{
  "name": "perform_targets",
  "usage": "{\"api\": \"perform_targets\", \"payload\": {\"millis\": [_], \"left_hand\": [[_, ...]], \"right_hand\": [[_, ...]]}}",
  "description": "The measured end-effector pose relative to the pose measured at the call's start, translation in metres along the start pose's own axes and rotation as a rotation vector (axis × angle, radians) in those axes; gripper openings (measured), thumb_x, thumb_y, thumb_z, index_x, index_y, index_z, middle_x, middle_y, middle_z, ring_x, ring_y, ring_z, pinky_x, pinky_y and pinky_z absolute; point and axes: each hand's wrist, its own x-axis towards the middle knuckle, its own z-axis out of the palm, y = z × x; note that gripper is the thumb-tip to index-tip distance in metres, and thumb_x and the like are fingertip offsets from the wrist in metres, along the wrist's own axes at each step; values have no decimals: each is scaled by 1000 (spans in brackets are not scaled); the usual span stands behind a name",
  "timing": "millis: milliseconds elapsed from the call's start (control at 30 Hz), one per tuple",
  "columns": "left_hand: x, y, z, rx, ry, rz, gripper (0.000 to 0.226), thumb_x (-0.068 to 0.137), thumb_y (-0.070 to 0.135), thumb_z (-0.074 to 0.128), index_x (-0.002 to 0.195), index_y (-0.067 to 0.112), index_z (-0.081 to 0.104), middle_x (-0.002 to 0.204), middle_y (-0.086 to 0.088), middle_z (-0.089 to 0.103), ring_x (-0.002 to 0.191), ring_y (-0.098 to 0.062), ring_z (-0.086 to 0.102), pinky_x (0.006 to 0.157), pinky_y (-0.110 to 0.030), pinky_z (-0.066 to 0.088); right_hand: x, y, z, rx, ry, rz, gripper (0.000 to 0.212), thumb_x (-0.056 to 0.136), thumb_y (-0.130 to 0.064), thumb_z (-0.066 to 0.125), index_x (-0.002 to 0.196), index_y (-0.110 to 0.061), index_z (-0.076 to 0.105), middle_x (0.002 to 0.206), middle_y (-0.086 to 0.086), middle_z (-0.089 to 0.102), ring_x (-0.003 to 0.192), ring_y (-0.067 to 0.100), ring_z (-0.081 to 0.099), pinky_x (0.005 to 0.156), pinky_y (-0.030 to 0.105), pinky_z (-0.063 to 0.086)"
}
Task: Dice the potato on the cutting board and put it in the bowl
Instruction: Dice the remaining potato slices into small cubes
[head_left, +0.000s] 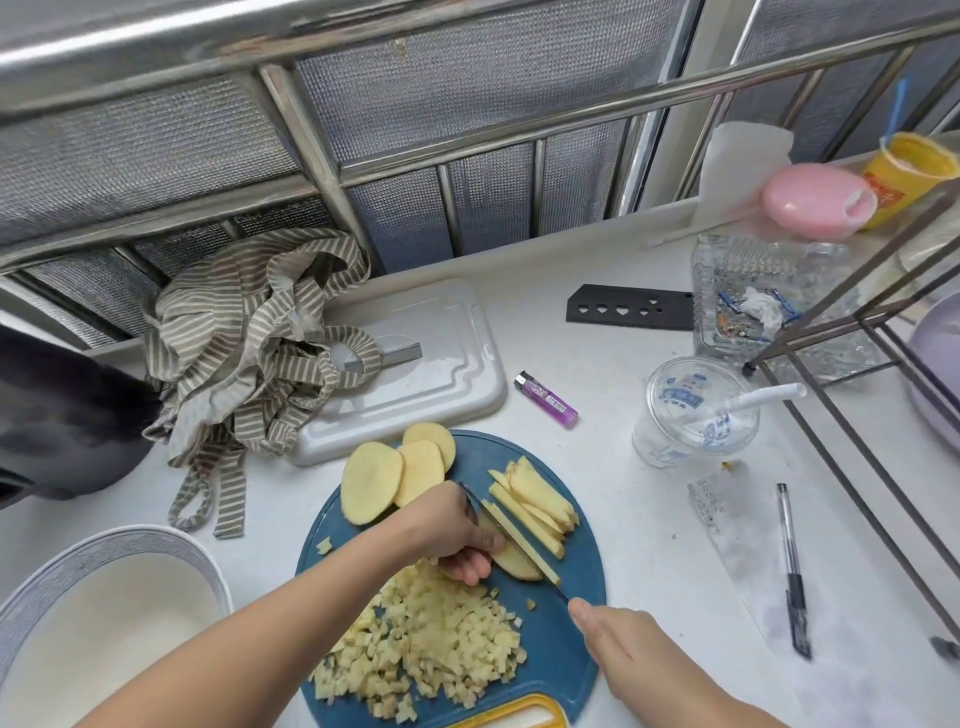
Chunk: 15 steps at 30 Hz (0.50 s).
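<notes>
A round blue cutting board (571, 639) lies in front of me. Three flat potato slices (371, 486) overlap at its far left edge. Cut potato sticks (535, 501) lie fanned at the far right. A heap of diced potato (431, 644) covers the near part. My left hand (452, 530) holds down a potato slice (514, 564) with curled fingers. My right hand (618, 649) grips a knife (519, 545) whose dark blade cuts through that slice. A big white bowl (31, 587) with a patterned rim stands at the lower left.
A striped cloth (249, 353) lies on a grey lid (441, 374) behind the board. A purple lighter (545, 399), a black knife sheath (628, 307), a plastic cup (691, 415) with a straw, a pen (792, 566) and a metal rack (857, 312) sit to the right.
</notes>
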Motion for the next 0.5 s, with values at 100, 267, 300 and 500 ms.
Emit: {"api": "perform_targets", "payload": {"millis": [100,267,300,500], "left_hand": [[1,-1,0,-4,2,-1,23,89,16,68,92,-7,66,62,-7,68,46,-12,62,48,-21,52],[-2,1,3,-2,3,-8,21,90,17,67,84,-3,66,59,-6,67,44,-11,60,47,-20,50],[-2,2,3,-1,12,-3,22,91,18,67,86,-4,66,59,-6,67,44,-11,60,47,-20,49],[-6,0,8,-4,57,-3,24,91,21,67,85,-3,64,62,-7,68,46,-11,61,49,-21,50]], "right_hand": [[0,-5,1,-22,0,11,50,86,-63,16,64,-19,29,61,-6,32,57,5,31,60,26,24],[12,-14,-2,-15,-9,17,49,101,-53,21,66,-18,29,61,-6,32,57,8,30,61,29,26],[15,-15,-3,0,-16,15,50,100,-54,22,65,-19,28,58,-6,30,54,8,28,61,29,25],[27,-14,-23,368,-142,172,57,97,-63,29,63,-17,33,46,-2,23,37,14,19,39,18,22]]}}
